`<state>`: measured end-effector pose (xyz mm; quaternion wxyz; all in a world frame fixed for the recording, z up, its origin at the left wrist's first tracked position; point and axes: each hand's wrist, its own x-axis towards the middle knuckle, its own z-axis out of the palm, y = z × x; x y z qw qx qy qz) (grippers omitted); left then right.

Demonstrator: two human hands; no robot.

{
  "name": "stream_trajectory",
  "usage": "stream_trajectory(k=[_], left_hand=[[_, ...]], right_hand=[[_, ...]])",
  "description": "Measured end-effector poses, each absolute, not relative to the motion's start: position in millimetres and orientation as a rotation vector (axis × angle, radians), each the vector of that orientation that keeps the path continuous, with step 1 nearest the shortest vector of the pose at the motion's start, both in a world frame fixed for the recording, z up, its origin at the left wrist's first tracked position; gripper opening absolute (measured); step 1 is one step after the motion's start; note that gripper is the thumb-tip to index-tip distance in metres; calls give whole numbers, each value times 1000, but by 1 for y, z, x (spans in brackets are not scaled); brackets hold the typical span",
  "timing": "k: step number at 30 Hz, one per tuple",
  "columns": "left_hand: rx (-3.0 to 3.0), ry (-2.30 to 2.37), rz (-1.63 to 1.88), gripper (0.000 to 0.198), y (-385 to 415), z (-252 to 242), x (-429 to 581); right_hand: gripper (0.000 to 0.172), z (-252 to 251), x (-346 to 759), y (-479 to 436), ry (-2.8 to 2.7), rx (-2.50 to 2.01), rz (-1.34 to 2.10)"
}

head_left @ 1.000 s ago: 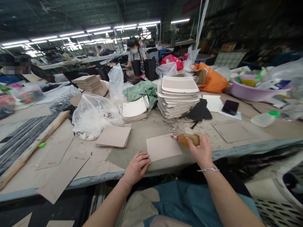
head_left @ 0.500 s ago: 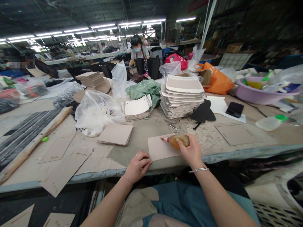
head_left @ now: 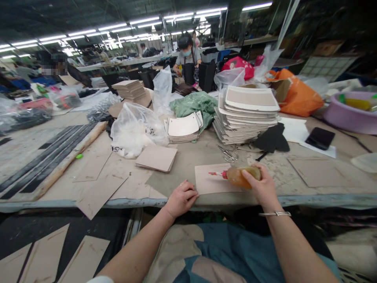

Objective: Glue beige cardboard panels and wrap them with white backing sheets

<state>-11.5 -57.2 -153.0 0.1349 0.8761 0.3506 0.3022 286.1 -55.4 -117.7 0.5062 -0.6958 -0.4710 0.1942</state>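
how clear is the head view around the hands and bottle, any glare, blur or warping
Head view: right hand on the amber bottle and left hand at the card sheet are sharp, evenly lit; the ceiling tube lights blow out white; the wide lens stretches the corners, and the picture's right edge smears.

- right hand (head_left: 263,187) grips amber glue bottle (head_left: 240,175), red nozzle over card sheet (head_left: 214,183)
- left hand (head_left: 182,198) pins sheet's left edge
- scissors (head_left: 228,153) just behind
- card stack (head_left: 247,114) further back
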Motion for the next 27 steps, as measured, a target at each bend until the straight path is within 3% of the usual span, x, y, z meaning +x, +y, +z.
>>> stream_trajectory(k=[15,25,27], left_hand=[[2550,1011,874,14,-57,-153,-12],[2475,1060,894,12,-58,-155,-12],[2429,1168,928,20,-58,-156,-11]], right_hand=[[34,-107,268,-61,-1597,-1566,721],[43,-111,263,-50,-1365,-1582,779],[44,-112,266,-50,-1338,-1593,762]])
